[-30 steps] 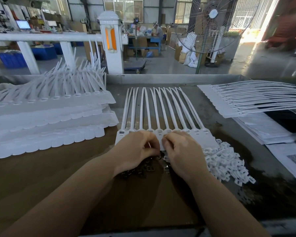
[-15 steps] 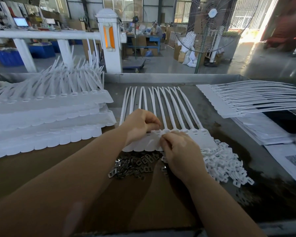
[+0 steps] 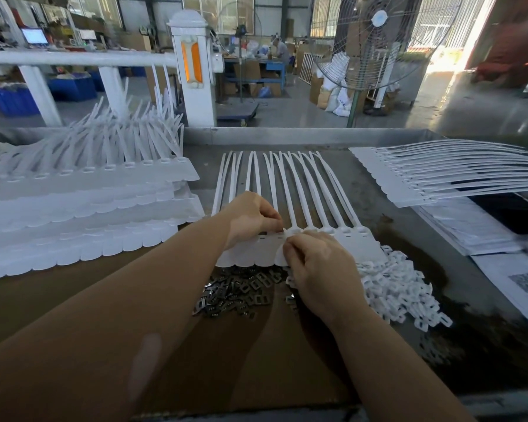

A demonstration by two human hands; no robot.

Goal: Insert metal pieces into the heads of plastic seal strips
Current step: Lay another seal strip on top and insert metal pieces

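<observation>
Factory bench with cardboard on top: the seal strip sheet (image 3: pixel 314 239) lies mid-table. Left hand (image 3: pixel 250 217) and right hand (image 3: pixel 317 269) both pinch at one head, probably seating a metal piece; next one comes from the metal clip pile (image 3: pixel 241 287).

Seal strips (image 3: pixel 290 190): white plastic, smooth, matt to slight sheen. Stacked strips on the left (image 3: pixel 83 208): same white plastic, a bit translucent at the tails. Metal pieces (image 3: pixel 241 290): dark grey stamped metal, dull with a few bright glints. Loose white clips (image 3: pixel 400 293): plastic, smooth. Brown sheet under the pile (image 3: pixel 250 360): looks like matt cardboard, hard to be sure. Table (image 3: pixel 363 184): grey metal, worn, stained dark. Sheets at right (image 3: pixel 482 233): paper, matt.
</observation>
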